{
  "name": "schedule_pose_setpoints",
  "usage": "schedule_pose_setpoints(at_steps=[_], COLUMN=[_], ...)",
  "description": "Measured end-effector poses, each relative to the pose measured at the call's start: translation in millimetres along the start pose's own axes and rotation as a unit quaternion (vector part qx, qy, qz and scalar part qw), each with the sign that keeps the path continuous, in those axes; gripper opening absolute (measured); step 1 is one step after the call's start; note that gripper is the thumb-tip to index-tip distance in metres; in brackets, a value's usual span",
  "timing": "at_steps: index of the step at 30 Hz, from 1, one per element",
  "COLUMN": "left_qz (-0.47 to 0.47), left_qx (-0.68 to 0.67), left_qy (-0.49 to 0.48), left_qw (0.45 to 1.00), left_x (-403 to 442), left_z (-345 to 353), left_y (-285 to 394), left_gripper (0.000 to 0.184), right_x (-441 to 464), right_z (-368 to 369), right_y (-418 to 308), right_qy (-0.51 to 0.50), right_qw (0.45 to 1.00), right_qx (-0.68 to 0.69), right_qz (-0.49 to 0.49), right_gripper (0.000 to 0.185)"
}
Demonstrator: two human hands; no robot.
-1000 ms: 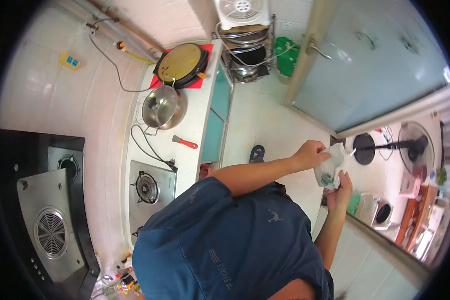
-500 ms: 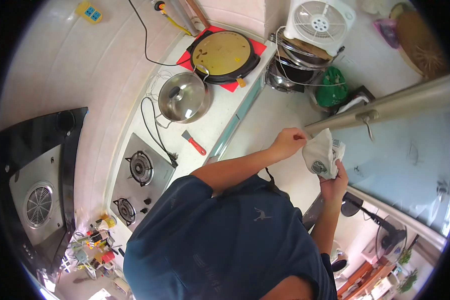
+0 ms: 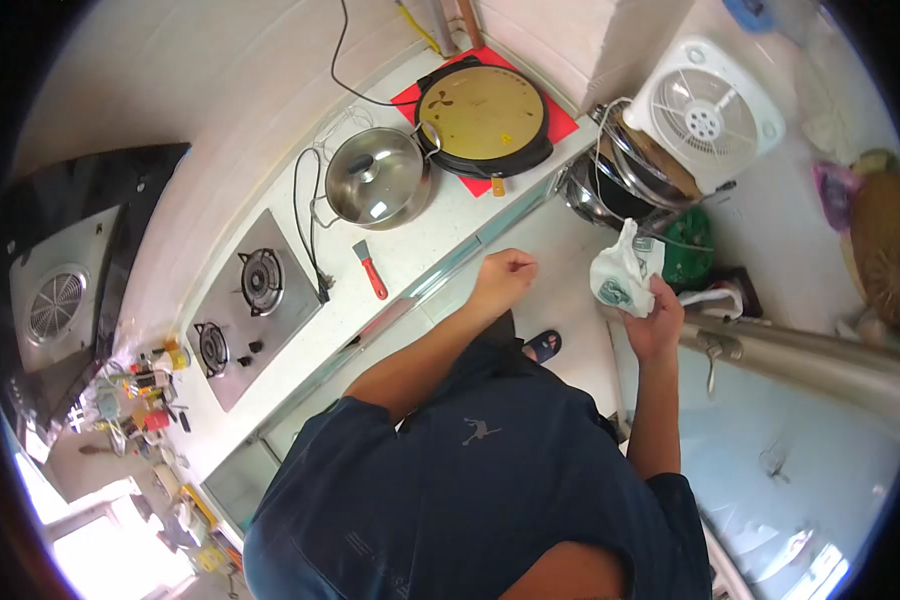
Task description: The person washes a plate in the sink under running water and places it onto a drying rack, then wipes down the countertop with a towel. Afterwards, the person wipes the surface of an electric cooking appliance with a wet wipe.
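Observation:
My right hand (image 3: pixel 656 318) grips a crumpled white bag (image 3: pixel 625 278) with dark printing, its top edge standing up. I cannot tell whether the bag is paper or plastic. To the left and apart from it is my left hand (image 3: pixel 503 280), its fingers curled and pinched together. Whatever those fingers may hold is hidden or too small to name. On the white counter (image 3: pixel 425 243) left of this hand lies a scraper (image 3: pixel 371 270) with a red handle. A lidded steel pot (image 3: pixel 380 205) and a round electric griddle (image 3: pixel 485 115) on a red mat stand farther back.
A two-burner gas stove (image 3: pixel 260 320) is set into the counter at left, below a range hood (image 3: pixel 62 290). Behind my right hand are stacked pots and lids (image 3: pixel 620 165), a white box fan (image 3: pixel 705 110) and a green bag (image 3: pixel 687 250). A glass door (image 3: pixel 800 400) stands at right.
The view has turned and shifted. My left hand has drawn away from the bag to the left, while the right hand still holds it, now nearer the stacked pots. A slipper has come into view.

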State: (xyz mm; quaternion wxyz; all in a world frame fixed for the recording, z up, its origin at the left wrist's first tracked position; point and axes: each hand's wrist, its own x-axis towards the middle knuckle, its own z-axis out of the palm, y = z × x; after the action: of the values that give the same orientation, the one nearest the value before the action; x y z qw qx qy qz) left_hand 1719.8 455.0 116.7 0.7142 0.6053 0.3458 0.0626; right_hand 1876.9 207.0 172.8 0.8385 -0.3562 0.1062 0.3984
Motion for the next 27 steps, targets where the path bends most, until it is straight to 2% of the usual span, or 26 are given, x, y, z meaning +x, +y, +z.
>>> schedule_pose_setpoints(at_steps=[1, 3, 6, 7, 9, 11, 12, 13, 14, 15, 16, 17, 19, 20, 22, 23, 25, 27], left_qz=[0.001, 0.063, 0.089, 0.160, 0.229, 0.291, 0.290, 0.284, 0.273, 0.261, 0.203, 0.185, 0.134, 0.128, 0.122, 0.109, 0.101, 0.087], left_qx=[-0.011, 0.068, 0.157, 0.212, 0.297, 0.353, 0.387, 0.380, 0.470, 0.554, 0.573, 0.592, 0.605, 0.604, 0.674, 0.659, 0.667, 0.654], left_qy=[0.010, 0.100, 0.217, 0.257, 0.282, 0.307, 0.270, 0.278, 0.247, 0.211, 0.166, 0.166, 0.168, 0.170, 0.188, 0.200, 0.220, 0.251], left_qw=[1.000, 0.991, 0.959, 0.929, 0.883, 0.835, 0.833, 0.835, 0.802, 0.762, 0.776, 0.767, 0.767, 0.768, 0.704, 0.716, 0.705, 0.708], left_x=[7.1, 25.0, 40.8, 46.3, 60.4, 68.7, 76.8, 82.2, 83.3, 86.0, 92.4, 97.5, 102.5, 107.8, 112.4, 115.1, 119.6, 125.4], left_z=[-10.4, -32.9, -64.0, -74.6, -100.2, -118.0, -131.5, -140.8, -145.3, -148.8, -154.6, -157.2, -162.5, -167.9, -170.5, -170.1, -172.8, -167.8], left_y=[-3.8, -13.2, 12.7, 17.5, 18.2, 32.6, 30.0, 34.6, 42.6, 46.5, 39.0, 33.0, 31.8, 28.1, 20.0, 14.0, 18.6, 26.6], left_gripper=[0.009, 0.011, 0.012, 0.011, 0.019, 0.024, 0.039, 0.039, 0.047, 0.055, 0.069, 0.073, 0.070, 0.070, 0.067, 0.067, 0.069, 0.065], right_x=[12.2, 37.9, 89.0, 106.3, 156.8, 197.7, 220.6, 242.4, 269.6, 292.6, 308.5, 317.8, 318.5, 320.6, 325.1, 329.2, 343.2, 369.8], right_z=[9.3, 28.5, 61.9, 70.0, 86.4, 104.6, 116.5, 133.7, 136.0, 128.7, 129.9, 135.4, 148.2, 152.9, 154.1, 153.0, 154.4, 161.0], right_y=[-4.8, -6.1, -6.5, -3.1, 9.6, 23.6, 31.8, 48.2, 57.7, 76.5, 91.3, 101.4, 107.9, 104.6, 99.1, 97.0, 89.5, 81.3], right_qy=[-0.005, 0.035, 0.005, 0.002, -0.003, -0.044, -0.083, -0.062, -0.124, -0.118, -0.165, -0.218, -0.286, -0.292, -0.339, -0.351, -0.384, -0.410], right_qw=[1.000, 0.999, 0.998, 0.996, 0.993, 0.963, 0.914, 0.895, 0.760, 0.605, 0.581, 0.557, 0.447, 0.447, 0.414, 0.410, 0.437, 0.411], right_qx=[-0.012, -0.017, -0.058, -0.077, -0.108, -0.240, -0.367, -0.408, -0.578, -0.691, -0.704, -0.715, -0.775, -0.773, -0.791, -0.791, -0.759, -0.761], right_qz=[0.008, -0.013, -0.022, -0.034, -0.041, -0.112, -0.153, -0.172, -0.269, -0.378, -0.374, -0.362, -0.345, -0.341, -0.298, -0.288, -0.292, -0.290], right_gripper=[0.047, 0.043, 0.039, 0.037, 0.037, 0.026, 0.023, 0.027, 0.029, 0.032, 0.033, 0.036, 0.036, 0.036, 0.041, 0.041, 0.040, 0.042])
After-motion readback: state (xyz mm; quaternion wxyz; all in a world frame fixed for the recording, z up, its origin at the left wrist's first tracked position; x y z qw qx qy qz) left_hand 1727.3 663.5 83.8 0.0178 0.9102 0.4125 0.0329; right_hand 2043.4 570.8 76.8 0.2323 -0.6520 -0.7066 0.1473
